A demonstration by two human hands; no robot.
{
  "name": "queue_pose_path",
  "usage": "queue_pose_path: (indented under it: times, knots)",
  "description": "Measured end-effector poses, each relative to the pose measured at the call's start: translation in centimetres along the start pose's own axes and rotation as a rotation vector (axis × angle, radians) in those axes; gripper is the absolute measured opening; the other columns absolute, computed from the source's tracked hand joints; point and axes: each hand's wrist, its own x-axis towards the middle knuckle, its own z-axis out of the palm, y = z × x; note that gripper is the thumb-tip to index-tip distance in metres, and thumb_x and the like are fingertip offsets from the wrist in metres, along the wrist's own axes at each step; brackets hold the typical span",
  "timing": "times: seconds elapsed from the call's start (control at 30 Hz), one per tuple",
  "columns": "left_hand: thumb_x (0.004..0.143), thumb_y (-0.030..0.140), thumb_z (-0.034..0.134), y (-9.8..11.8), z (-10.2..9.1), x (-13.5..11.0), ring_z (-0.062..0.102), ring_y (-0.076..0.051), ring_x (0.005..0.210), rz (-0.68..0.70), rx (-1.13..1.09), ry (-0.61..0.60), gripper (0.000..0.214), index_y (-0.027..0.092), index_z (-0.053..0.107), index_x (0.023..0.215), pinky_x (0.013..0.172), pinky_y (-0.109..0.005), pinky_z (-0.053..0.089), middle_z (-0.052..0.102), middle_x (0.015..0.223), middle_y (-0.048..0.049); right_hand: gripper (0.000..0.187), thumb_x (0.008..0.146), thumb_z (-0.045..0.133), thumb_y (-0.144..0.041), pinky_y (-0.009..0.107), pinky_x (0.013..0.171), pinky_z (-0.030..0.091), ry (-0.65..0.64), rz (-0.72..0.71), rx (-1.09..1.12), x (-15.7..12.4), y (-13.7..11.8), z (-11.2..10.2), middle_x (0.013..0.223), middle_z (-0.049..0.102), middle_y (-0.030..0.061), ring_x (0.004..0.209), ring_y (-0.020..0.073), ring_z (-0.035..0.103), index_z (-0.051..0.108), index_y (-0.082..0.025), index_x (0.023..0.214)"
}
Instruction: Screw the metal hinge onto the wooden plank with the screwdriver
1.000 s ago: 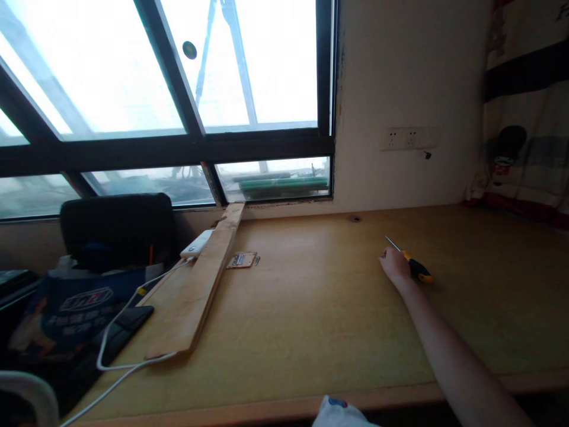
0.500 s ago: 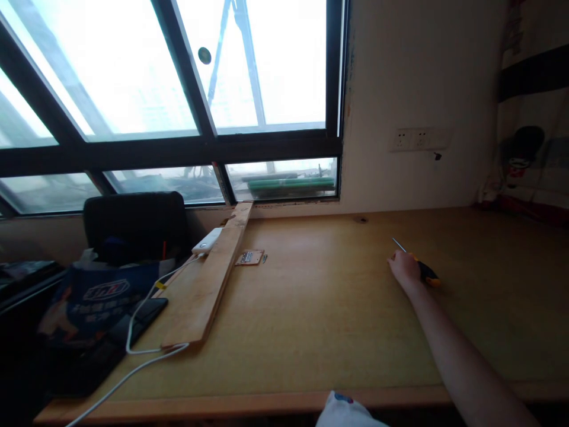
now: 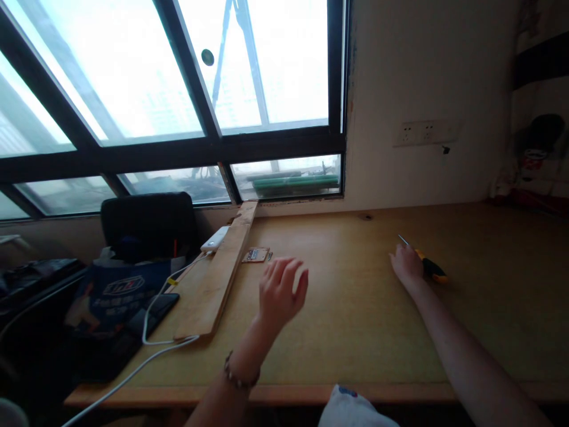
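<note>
My right hand rests low over the right part of the table, its fingers closed over a screwdriver. The yellow-and-black handle sticks out to the right of the hand, and the thin metal shaft shows beyond the fingers. Over the table's middle hangs my left hand, empty, its fingers curved and apart from the thumb; a beaded bracelet circles the wrist. Just beyond it lies a small wooden piece with metal hardware on it. Beside that piece is a tiny screw-like part, too small to make out fully.
A long wooden board lies left of my left hand, with a white power strip and cable along it. Farther left are a blue bag, a dark flat device and a black chair. Window and wall sockets stand behind.
My left hand has come into view from below, reaching over the middle of the table. My right hand still holds the screwdriver in about the same place. The view has shifted slightly left.
</note>
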Motion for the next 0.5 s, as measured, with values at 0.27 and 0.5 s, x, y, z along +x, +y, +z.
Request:
queue_pose_path:
  times: [0.27, 0.5]
  knots:
    - [0.082, 0.034, 0.039, -11.8, 6.7, 0.5, 0.059, -0.025, 0.084, -0.654, 0.47, -0.419, 0.031, 0.014, 0.057, 0.097, 0.068, -0.034, 0.044, 0.061, 0.095, -0.013, 0.022, 0.083, 0.048, -0.029, 0.025, 0.065, 0.04, 0.096, -0.354, 0.219, -2.8, -4.9, -0.8, 0.093, 0.059, 0.0087, 0.081, 0.0181, 0.057, 0.058, -0.017, 0.098]
    - [0.083, 0.036, 0.04, -13.6, 7.8, -1.2, 0.058, -0.026, 0.089, -0.642, 0.495, -0.473, 0.035, 0.016, 0.056, 0.106, 0.071, -0.036, 0.044, 0.059, 0.103, -0.0131, 0.021, 0.081, 0.049, -0.027, 0.026, 0.067, 0.042, 0.063, -0.418, 0.355, -3.6, -5.7, -0.5, 0.091, 0.061, 0.0078, 0.077, 0.0169, 0.059, 0.059, -0.016, 0.095]
